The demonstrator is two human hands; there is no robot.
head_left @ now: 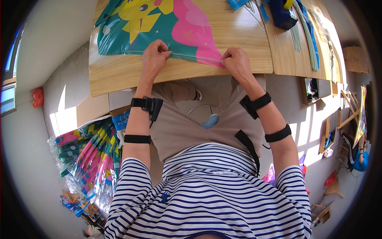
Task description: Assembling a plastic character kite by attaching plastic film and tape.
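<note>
A thin, shiny printed plastic sheet (185, 34) lies on the wooden table in front of me, teal and pink with a yellow cartoon figure. Along its near edge runs a thin pale line (191, 58), perhaps a slender rod or a folded hem. My left hand (155, 58) is closed in a pinch on this edge, left of its middle. At the sheet's near right corner, the fingers of my right hand (238, 63) pinch the pink tip. Between my two hands the edge looks straight. Both wrists wear black straps with small devices.
A dark blue tape dispenser (283, 15) stands on the table (246, 44) at the far right. Beside it lie bundles of thin pale green sticks (313, 53). Left of my legs is a heap of similar printed sheets (93, 151) near a cardboard box (93, 109). Another person's arm shows at far right.
</note>
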